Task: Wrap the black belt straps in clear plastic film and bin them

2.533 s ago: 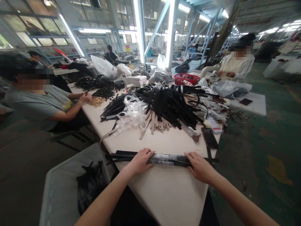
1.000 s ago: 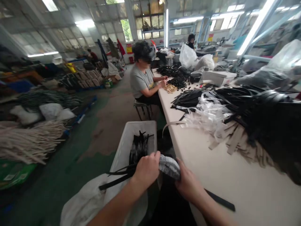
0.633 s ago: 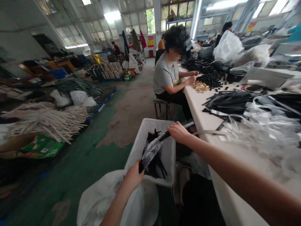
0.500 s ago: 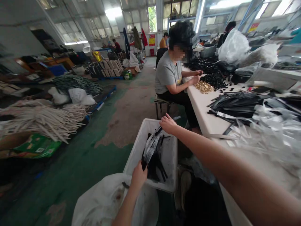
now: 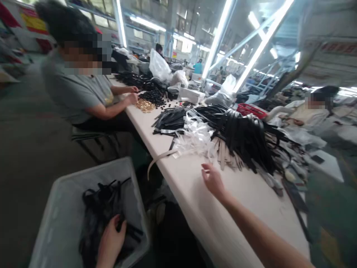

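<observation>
My left hand (image 5: pixel 112 238) is down inside a pale plastic bin (image 5: pixel 63 208), its fingers curled round black strips (image 5: pixel 102 199) that lie in a loose tangle there. Blur and the hand itself hide part of them. Over the white table (image 5: pixel 206 208) my right hand (image 5: pixel 213 181) is open and holds nothing, its fingers partly bent. Just beyond it lie crumpled clear plastic strips (image 5: pixel 192 137) and beige strips (image 5: pixel 224 154). A large heap of long black straps (image 5: pixel 242 137) rests behind these.
A co-worker (image 5: pixel 80 85) sits at the table's left side, hands by gold-coloured pieces (image 5: pixel 145 105) and small black parts (image 5: pixel 157 96). A bundle of flat black strips (image 5: pixel 170 119) lies nearer. A beige strip (image 5: pixel 161 155) hangs over the table edge. A red basket (image 5: pixel 251 110) stands behind.
The view has swung right toward the table. My right hand has left the bin and is over the tabletop. My left hand has lowered the black strips into the bin.
</observation>
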The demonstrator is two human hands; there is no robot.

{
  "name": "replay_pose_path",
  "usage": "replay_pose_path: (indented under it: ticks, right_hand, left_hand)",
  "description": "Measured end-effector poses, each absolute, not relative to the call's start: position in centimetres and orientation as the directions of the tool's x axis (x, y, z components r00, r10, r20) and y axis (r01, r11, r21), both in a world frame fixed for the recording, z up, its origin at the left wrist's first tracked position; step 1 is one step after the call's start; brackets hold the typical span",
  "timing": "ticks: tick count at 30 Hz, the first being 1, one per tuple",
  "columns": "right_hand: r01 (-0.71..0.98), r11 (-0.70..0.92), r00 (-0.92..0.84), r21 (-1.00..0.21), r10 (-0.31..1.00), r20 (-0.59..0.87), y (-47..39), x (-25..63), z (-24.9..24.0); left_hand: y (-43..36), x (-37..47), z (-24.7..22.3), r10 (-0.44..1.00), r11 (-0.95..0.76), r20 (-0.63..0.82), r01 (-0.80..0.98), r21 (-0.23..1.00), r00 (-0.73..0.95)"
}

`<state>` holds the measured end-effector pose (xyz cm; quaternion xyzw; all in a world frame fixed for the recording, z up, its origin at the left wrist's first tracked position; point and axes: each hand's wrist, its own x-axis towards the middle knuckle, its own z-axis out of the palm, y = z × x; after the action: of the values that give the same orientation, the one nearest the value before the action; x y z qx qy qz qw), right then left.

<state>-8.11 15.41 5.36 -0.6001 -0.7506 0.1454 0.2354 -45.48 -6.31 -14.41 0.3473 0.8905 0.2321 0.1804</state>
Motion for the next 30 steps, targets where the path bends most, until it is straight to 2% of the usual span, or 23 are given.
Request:
replay_pose_path:
  ticks: [3,6,9,11,15,18,21,23,26,28,29,30]
  right_hand:
    - [0.882,0.002,0.087,-0.472,0.982,0.166,20.8,5.0,7.8]
    - [0.887,-0.1,0.189,-0.452,0.969,0.158,26.5,11.2,9.7]
    - [0.886,-0.122,0.206,-0.448,0.968,0.144,31.9,12.4,10.5]
    - [0.882,-0.126,0.199,-0.454,0.973,0.118,34.6,12.3,10.7]
    - [0.871,-0.109,0.158,-0.479,0.986,0.063,36.8,13.2,10.9]
    - [0.864,-0.043,0.092,-0.502,0.993,0.072,36.6,14.9,11.5]
    - [0.845,0.019,0.043,-0.535,0.994,0.104,35.1,16.6,13.1]
    - [0.825,0.063,0.015,-0.562,0.991,0.132,32.8,17.6,14.3]
    - [0.726,0.174,-0.115,-0.665,0.985,0.132,26.4,19.2,15.3]
    - [0.504,0.237,-0.307,-0.831,0.948,0.085,20.2,20.5,14.7]
    - [0.404,0.247,-0.384,-0.881,0.92,0.082,16.9,21.1,14.0]
    - [0.375,0.265,-0.432,-0.888,0.898,0.086,13.7,21.6,13.2]
  left_hand:
    - [-5.0,-35.1,-10.3,0.838,0.41,-0.081,0.524,0.746,-0.54]
    - [-2.4,-23.9,-3.5,0.904,0.154,0.121,0.577,0.802,-0.41]
    - [2.5,-14.4,1.9,0.935,-0.095,0.274,0.589,0.803,-0.223]
    - [7.0,-10.1,3.8,0.934,-0.115,0.295,0.612,0.782,-0.202]
    - [16.2,-6.3,5.1,0.906,-0.042,0.324,0.705,0.708,-0.272]
    - [21.6,-5.2,6.0,0.907,-0.079,0.383,0.823,0.563,-0.175]
    - [24.5,-4.2,7.4,0.947,-0.058,0.308,0.901,0.43,-0.086]
    - [24.7,-3.6,8.5,0.964,-0.092,0.267,0.92,0.382,-0.015]
    - [22.0,-2.8,9.7,0.922,-0.31,0.337,0.885,0.347,0.19]
    - [18.4,-2.5,9.7,0.867,-0.454,0.375,0.829,0.327,0.327]
    - [16.3,-2.4,9.4,0.846,-0.505,0.37,0.802,0.32,0.384]
    - [14.2,-2.4,8.9,0.826,-0.545,0.357,0.777,0.315,0.435]
